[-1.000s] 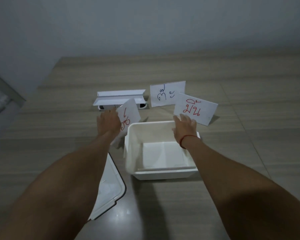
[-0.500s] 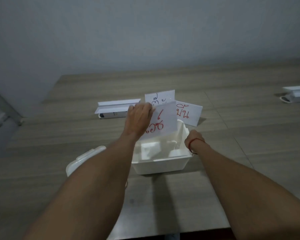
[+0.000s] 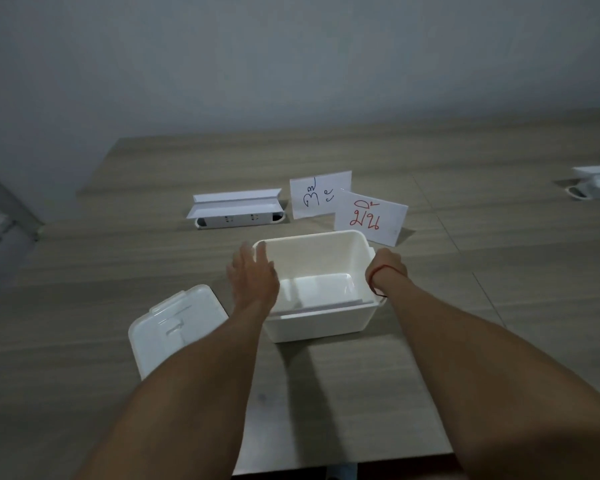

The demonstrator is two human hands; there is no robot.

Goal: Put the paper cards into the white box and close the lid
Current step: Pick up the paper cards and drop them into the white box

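Note:
The white box (image 3: 326, 327) stands open in the middle of the table. A white sheet (image 3: 321, 304) lies inside it against the near wall, with no writing showing. My left hand (image 3: 253, 275) hovers over the box's left rim, fingers spread, holding nothing. My right hand (image 3: 388, 268) grips the right rim; its fingers are hidden behind the wall. Its wrist has a red string around it. Two paper cards lie behind the box: one with blue writing (image 3: 321, 194), one with red writing (image 3: 371, 216). The translucent lid (image 3: 174, 327) lies flat to the box's left.
A white socket unit with a raised flap (image 3: 236, 209) sits in the tabletop behind and left of the box. Another one (image 3: 596, 183) is at the far right. The table's near edge (image 3: 343, 460) runs just below my forearms. A grey wall stands behind the table.
My left hand carried the red-lettered card over the box and let it go inside; that hand is now empty at the left rim. The right hand stayed on the box.

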